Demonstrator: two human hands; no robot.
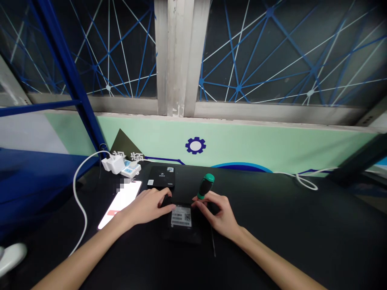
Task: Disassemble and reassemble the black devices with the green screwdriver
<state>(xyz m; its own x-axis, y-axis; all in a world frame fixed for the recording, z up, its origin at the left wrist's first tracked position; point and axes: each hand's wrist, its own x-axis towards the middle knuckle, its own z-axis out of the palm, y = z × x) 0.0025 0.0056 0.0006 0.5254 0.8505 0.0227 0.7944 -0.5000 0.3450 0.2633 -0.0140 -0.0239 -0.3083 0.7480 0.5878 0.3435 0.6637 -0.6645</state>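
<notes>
A flat black electronic device [180, 233] lies on the black table with a white printed label and square code facing up. My left hand [152, 204] is at its far left corner, thumb on the edge by the label and index finger curled beside it. My right hand [220, 213] has a screwdriver [207, 186] with a black and green handle tucked between its fingers, the thin shaft pointing down towards me. Its thumb and index fingertips are pinched near the device's far right corner; whether they also touch the device, I cannot tell.
A black box [161, 177] with small stickers lies behind my left hand. Left of it are a lit phone [128, 197], a white power strip [130, 168] with a plugged-in adapter [113, 164], and a white cable [75, 187]. Another white cable [305, 184] lies along the wall.
</notes>
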